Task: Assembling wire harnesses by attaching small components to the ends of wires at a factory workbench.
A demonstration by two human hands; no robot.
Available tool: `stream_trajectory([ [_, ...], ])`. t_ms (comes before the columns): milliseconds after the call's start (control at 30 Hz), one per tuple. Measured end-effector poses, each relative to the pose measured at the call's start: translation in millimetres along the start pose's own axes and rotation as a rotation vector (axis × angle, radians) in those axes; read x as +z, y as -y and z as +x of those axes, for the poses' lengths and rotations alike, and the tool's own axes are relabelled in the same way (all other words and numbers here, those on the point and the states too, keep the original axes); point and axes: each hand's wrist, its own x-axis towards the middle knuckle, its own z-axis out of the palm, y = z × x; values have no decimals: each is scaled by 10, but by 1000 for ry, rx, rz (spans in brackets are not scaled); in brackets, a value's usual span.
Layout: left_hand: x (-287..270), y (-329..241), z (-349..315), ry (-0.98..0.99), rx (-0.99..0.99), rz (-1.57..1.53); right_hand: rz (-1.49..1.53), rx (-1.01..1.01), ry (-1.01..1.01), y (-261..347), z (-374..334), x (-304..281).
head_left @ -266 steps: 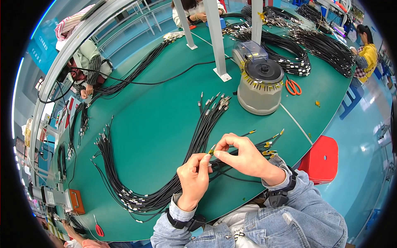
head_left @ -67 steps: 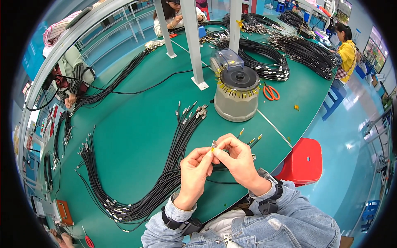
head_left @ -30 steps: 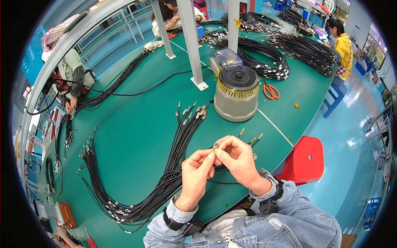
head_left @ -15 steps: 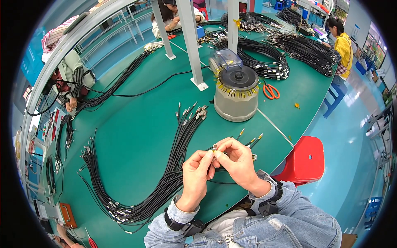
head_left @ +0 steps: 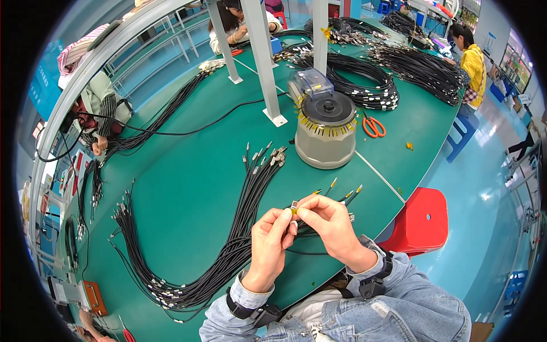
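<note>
In front of me, a black cable's small metal connector (head_left: 294,204) pokes up between my fingertips. A bit of yellow tape (head_left: 294,211) shows just below it. My left hand (head_left: 270,242) pinches the connector end between thumb and forefinger. From the other side my right hand (head_left: 330,226) has its thumb and forefinger closed on the yellow tape. Several cable ends with yellow tape (head_left: 354,194) stick out beyond my right hand. To the left, a long bundle of black cables (head_left: 219,259) curves across the green table, with some cables running behind my left wrist.
A round tape dispenser (head_left: 326,131) with yellow strips around its rim stands ahead. Orange-handled scissors (head_left: 374,126) lie beside it. Metal posts (head_left: 263,62) rise from the green table (head_left: 188,199). A red stool (head_left: 419,222) is at right. Other people sit around the table near more cable bundles (head_left: 419,68).
My fingers have shifted slightly around the connector, and more of the yellow tape shows between them. Both hands stay in nearly the same place.
</note>
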Motion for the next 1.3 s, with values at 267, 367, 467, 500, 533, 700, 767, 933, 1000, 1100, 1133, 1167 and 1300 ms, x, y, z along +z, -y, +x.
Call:
stream_trajectory([
  [267, 39, 2, -12, -1, 8, -1, 78, 99, 15, -20, 30, -66],
  [367, 67, 4, -5, -42, 46, 47, 97, 119, 19, -25, 46, -101],
  [467, 59, -14, -18, -43, 60, 68, 101, 116, 29, 1, 36, -108],
  [500, 59, -14, -21, -42, 60, 69, 101, 118, 28, 7, 33, -104],
  [533, 58, -13, -22, -46, 65, 66, 101, 121, 28, 14, 30, -99],
  [700, 54, 9, -26, -73, 142, 120, 126, 131, 41, 29, 28, -57],
  [767, 66, 28, -35, -83, 176, 151, 127, 126, 39, 26, 20, -48],
  [933, 63, 72, -54, -107, 282, 272, 96, 84, 24, 30, 1, -10],
  [1000, 56, 82, -61, -102, 318, 307, 81, 68, 17, 33, -2, 2],
  [1100, 53, 95, -61, -119, 335, 351, 66, 45, 24, 32, -2, 13],
  [1133, 53, 100, -59, -127, 344, 372, 67, 45, 24, 29, -1, 17],
  [1167, 52, 106, -57, -127, 344, 373, 52, 30, 22, 26, 1, 22],
  [1300, 52, 124, -53, -123, 365, 396, 29, -2, 22, 12, 9, 33],
])
